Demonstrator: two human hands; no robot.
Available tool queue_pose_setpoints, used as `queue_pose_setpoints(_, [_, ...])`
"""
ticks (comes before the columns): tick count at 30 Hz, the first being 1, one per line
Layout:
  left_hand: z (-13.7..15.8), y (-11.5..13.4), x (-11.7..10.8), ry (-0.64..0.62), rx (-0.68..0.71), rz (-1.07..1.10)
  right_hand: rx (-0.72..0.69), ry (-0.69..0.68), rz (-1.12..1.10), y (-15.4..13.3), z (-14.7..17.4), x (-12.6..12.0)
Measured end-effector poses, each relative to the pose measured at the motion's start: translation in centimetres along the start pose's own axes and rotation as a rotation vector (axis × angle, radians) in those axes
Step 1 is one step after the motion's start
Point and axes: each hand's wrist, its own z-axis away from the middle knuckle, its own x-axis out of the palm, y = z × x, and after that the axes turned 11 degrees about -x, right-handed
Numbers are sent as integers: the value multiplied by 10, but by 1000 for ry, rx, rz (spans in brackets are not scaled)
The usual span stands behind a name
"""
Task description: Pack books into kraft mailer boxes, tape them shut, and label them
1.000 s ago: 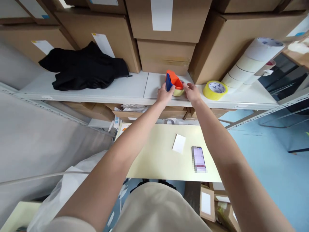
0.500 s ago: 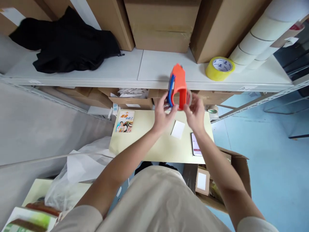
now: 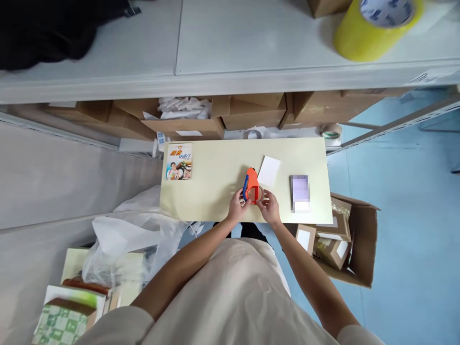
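Note:
An orange tape dispenser with a blue handle and a clear tape roll is held just above the pale yellow table, near its front edge. My left hand grips its left side by the blue handle. My right hand holds its right side at the tape roll. A white card lies just beyond the dispenser, and a phone lies to the right of it.
A booklet lies at the table's far left. The grey shelf above carries a yellow tape roll and black cloth. An open cardboard box stands on the blue floor at right. Plastic bags lie at left.
Both hands lifted the orange dispenser off the shelf and brought it down to the table's front edge. My view has tilted downward with it.

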Motion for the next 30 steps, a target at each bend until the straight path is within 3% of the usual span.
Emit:
queue_pose_setpoints(8, [8,-14,3,-15,-28,-179,119,-38,-46,19,10,-3])
queue_pose_setpoints(15, [0,-11,-16,-168,-18,-323,132,-110,-77,20,5,-6])
queue_pose_setpoints(20, [3,-15,-29,-114,-63,-359,122,-73,-19,11,11,-9])
queue_pose_setpoints(26, [30,-17,-69,19,-6,-357,-198,75,233,-12,24,-21])
queue_pose_setpoints(30, [61,-21,-114,218,8,-395,-433,40,282,-37,10,-19])
